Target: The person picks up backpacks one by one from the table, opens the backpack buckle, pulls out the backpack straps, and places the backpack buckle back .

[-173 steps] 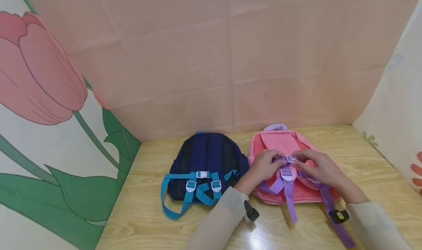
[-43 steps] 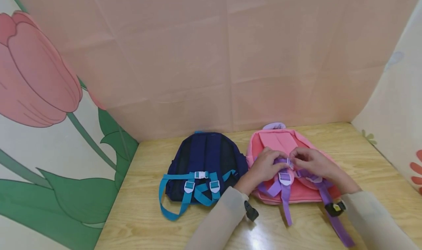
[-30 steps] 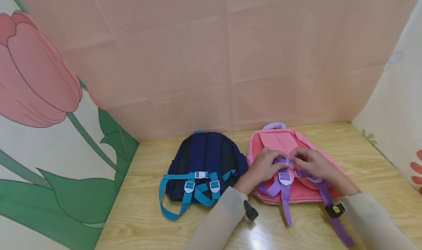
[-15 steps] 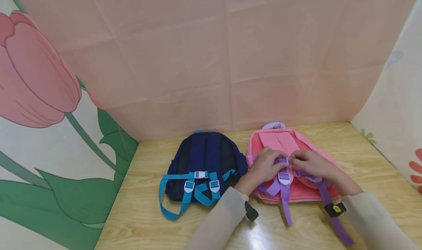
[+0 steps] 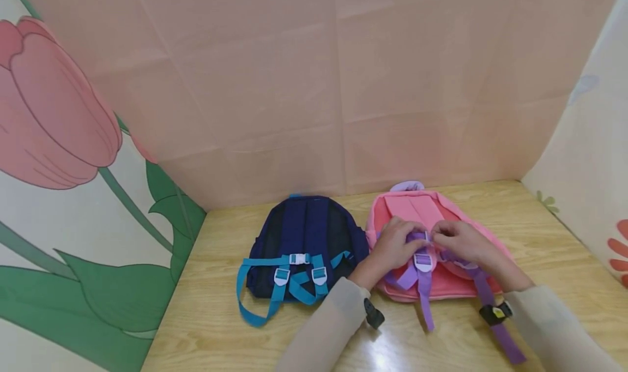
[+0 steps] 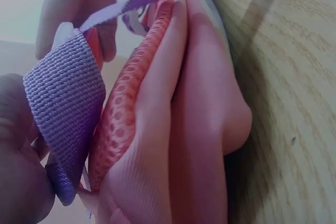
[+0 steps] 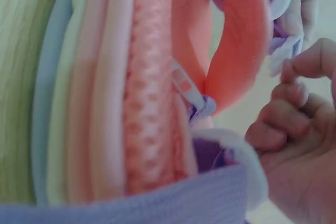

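Note:
A pink backpack [image 5: 414, 208] with purple straps lies back-side up on the table. Over its middle my left hand [image 5: 392, 245] grips a purple strap [image 6: 68, 95], bent in a fold in the left wrist view. A small white buckle [image 5: 427, 238] sits on this strap between both hands. My right hand [image 5: 463, 244] pinches at the buckle's right edge, thumb and forefinger meeting beside its white plastic in the right wrist view. Fingertips partly hide the buckle. Below it a white strap adjuster [image 5: 423, 262] hangs with a loose purple strap end.
Left of the pink backpack, against its side, lies a navy backpack [image 5: 306, 230] with blue straps and a fastened white buckle [image 5: 299, 259]. A purple strap end [image 5: 507, 343] trails over the wooden table [image 5: 206, 328] under the right wrist. A pink cloth [image 5: 275, 88] hangs behind.
Compared with several seconds ago, the buckle between the hands is turned more upright, and my right hand sits slightly further left. Over the last second, only small finger shifts show; both backpacks stay put.

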Tool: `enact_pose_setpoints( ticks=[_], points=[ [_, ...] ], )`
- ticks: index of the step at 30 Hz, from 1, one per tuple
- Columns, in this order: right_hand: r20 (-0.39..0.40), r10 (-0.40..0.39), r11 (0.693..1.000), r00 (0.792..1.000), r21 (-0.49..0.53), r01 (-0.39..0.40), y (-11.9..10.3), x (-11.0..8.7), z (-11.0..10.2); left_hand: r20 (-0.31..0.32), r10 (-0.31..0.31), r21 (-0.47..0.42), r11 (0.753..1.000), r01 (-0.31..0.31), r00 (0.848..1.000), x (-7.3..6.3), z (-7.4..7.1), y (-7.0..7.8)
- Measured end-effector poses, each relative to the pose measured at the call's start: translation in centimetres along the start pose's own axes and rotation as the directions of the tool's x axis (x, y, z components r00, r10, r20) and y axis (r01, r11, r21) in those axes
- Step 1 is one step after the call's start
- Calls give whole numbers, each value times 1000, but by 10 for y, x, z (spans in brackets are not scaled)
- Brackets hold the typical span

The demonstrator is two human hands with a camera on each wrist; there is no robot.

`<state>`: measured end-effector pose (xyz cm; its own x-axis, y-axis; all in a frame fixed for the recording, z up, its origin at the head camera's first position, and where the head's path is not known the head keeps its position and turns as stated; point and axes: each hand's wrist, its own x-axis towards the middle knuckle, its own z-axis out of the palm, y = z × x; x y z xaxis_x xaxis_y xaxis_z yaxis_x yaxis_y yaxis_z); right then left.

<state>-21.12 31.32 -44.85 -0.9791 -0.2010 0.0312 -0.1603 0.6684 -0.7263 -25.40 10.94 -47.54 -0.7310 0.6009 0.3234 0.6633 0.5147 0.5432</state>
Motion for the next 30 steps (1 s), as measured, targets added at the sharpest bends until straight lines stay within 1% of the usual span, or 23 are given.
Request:
enact_pose_setpoints(
  ticks=[2,5,7,9,13,17,20,24,27,30],
  points=[
    [-47,-48,999,998,-11,47,5,0,1,-11,-15,-16,1000,15,1000,1,0,-1],
    [-94,-138,990,986,-12,138,12,-1,3,-21,-31,-34,999,30,999,2,-1,-3],
    [-95,-191,982,977,-8,191,16,-2,4,-18,-41,-41,998,40,999,1,-1,-3],
    [-88,-229,973,969,-25,228,18,-3,5,-14,-58,-60,997,57,998,1,-1,-4],
    [-85,-237,971,968,-49,234,19,-4,8,-7,-100,-97,990,99,995,-1,-1,-4],
    [-114,-229,972,967,-75,221,18,-4,11,-9,-128,-135,983,125,992,-2,0,-5],
    [-145,-246,967,958,-103,233,17,-4,12,-2,-144,-161,977,141,990,-3,1,-7],
    [-175,-279,958,944,-114,262,18,-5,12,14,-165,-178,970,165,986,-4,1,-10],
    [-184,-298,953,937,-116,281,19,-5,11,7,-163,-172,972,161,987,-4,1,-12],
    [-189,-304,952,934,-106,289,19,-5,11,-11,-140,-157,978,137,990,-3,0,-11]
  ],
)
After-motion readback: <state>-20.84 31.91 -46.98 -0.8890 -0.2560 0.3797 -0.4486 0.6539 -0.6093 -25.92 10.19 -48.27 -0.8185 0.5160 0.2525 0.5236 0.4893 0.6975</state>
